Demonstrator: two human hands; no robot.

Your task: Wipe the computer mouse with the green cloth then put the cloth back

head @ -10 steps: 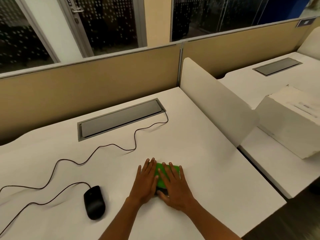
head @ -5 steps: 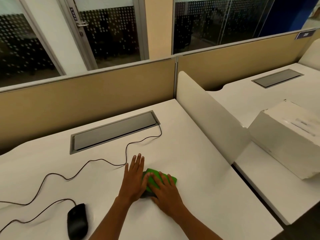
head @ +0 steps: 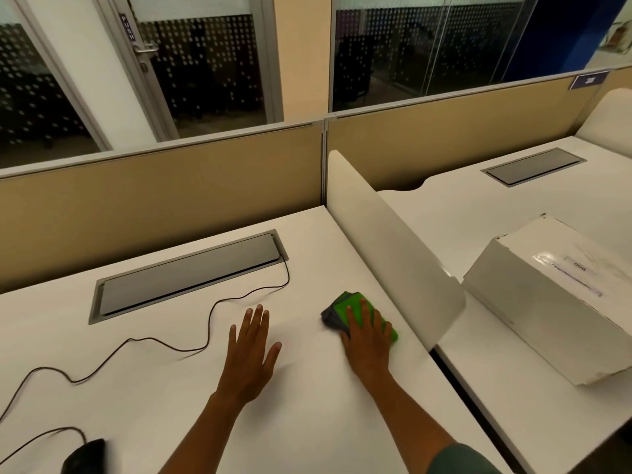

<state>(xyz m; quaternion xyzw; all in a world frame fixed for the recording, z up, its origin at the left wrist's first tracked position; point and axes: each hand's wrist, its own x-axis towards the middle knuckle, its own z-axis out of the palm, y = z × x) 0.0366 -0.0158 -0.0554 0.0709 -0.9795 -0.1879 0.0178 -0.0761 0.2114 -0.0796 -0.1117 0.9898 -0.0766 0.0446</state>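
Observation:
The folded green cloth point(head: 345, 306), with a grey underside, lies on the white desk point(head: 307, 405) close to the side divider. My right hand point(head: 367, 340) rests flat on top of it, fingers spread, covering its near half. My left hand point(head: 251, 350) lies flat and open on the bare desk, about a hand's width left of the cloth, holding nothing. The black computer mouse point(head: 83, 458) sits at the bottom left corner, partly cut off by the frame edge. Its black cable point(head: 208, 316) snakes across the desk to the grey cable hatch.
A grey cable hatch point(head: 186, 275) is set into the desk at the back. A white rounded divider point(head: 393, 248) borders the desk on the right. Beyond it a white cardboard box point(head: 554, 299) stands on the neighbouring desk. Tan partition panels run along the back.
My hands have parted: the right one slid the cloth rightward toward the divider, the left came off the cloth onto bare desk. The view shifted, so the mouse sits lower left.

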